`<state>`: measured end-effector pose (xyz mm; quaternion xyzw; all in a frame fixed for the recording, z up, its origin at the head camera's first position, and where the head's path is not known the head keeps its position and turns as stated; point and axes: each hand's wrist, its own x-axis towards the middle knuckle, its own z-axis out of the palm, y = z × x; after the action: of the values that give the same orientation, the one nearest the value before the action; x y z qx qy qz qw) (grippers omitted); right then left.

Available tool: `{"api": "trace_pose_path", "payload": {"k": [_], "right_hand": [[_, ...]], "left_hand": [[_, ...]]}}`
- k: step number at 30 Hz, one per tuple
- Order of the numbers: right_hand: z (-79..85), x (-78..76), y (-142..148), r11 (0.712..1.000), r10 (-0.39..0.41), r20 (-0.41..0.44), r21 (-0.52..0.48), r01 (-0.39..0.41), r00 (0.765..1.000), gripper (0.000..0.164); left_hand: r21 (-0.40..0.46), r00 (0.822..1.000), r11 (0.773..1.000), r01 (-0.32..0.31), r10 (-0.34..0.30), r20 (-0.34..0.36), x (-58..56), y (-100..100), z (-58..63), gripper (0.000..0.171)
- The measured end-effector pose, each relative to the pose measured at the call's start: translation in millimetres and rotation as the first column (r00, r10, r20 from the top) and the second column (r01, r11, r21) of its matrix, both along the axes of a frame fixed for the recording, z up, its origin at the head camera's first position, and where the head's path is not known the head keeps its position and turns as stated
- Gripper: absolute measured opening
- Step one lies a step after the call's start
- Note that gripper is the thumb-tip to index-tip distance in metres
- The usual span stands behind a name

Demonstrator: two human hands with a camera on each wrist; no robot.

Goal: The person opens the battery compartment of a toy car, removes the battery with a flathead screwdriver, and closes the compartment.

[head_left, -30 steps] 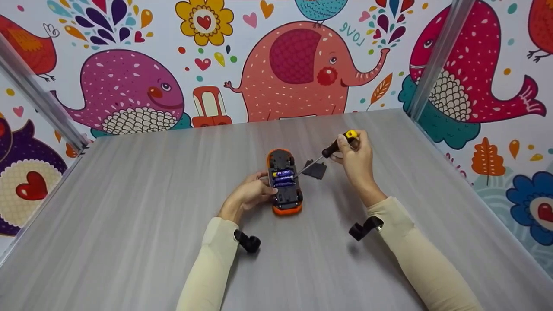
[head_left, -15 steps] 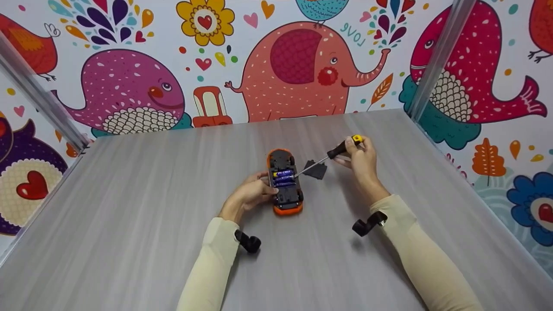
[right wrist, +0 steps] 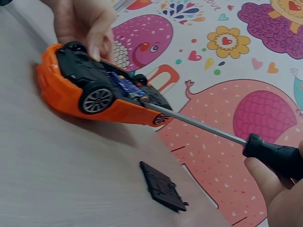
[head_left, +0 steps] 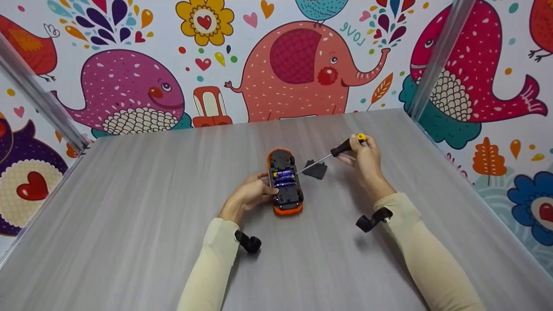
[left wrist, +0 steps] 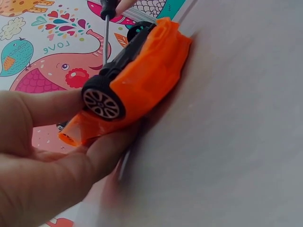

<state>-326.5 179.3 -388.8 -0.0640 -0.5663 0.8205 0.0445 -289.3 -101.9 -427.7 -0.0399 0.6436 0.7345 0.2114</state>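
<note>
An orange toy car (head_left: 288, 211) is turned underside up, its battery compartment uncovered. Purple batteries (head_left: 284, 178) lie side by side inside. My left hand (head_left: 252, 193) grips the car by its left side, the thumb on the black underside; the left wrist view shows fingers around the orange body (left wrist: 147, 71). In my right hand (head_left: 367, 162) is a screwdriver (head_left: 341, 147) with a black and yellow handle, held slanting down to the left. Its metal shaft (right wrist: 199, 125) reaches the compartment's edge, the tip right at the end of a battery (right wrist: 127, 87).
A black battery cover (head_left: 316, 169) lies on the grey wood-grain table (head_left: 142, 207), just right of the car and below the screwdriver shaft. Behind the table stands a wall (head_left: 211, 77) printed with cartoon animals. Metal posts (head_left: 440, 60) rise at both back corners.
My right hand has moved a little right and down with the screwdriver, and the tip has shifted slightly outward to the compartment's edge. The left hand and car have stayed in place.
</note>
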Motion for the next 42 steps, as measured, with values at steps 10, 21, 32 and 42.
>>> {"api": "trace_pose_path", "payload": {"k": [10, 21, 32, 42], "right_hand": [[13.3, -1.6, 25, 0.998, -0.003, -0.001, -0.056, 0.003, 1.0, 0.024], [10.9, -4.6, 33, 0.997, 0.006, 0.019, -0.072, -0.004, 1.0, 0.026], [13.6, -0.7, 19, 0.998, 0.065, 0.002, 0.022, -0.065, 0.998, 0.029], [14.0, 5.5, 2, 0.992, 0.082, -0.053, 0.098, -0.077, 0.995, 0.02]], "left_hand": [[0.009, 1.0, 1.0, -0.008, 0.008, 0.012, 1.4, 0, 1.3, 0.072], [0.01, 1.0, 1.0, -0.004, 0.004, 0.013, 0.9, -1, -0.6, 0.072], [0.01, 0.999, 1.0, -0.023, 0.022, 0.029, 0.1, 0, 0.9, 0.074], [-0.004, 1.0, 1.0, -0.004, 0.004, 0.014, 0.6, 0, 1.6, 0.075]]}}
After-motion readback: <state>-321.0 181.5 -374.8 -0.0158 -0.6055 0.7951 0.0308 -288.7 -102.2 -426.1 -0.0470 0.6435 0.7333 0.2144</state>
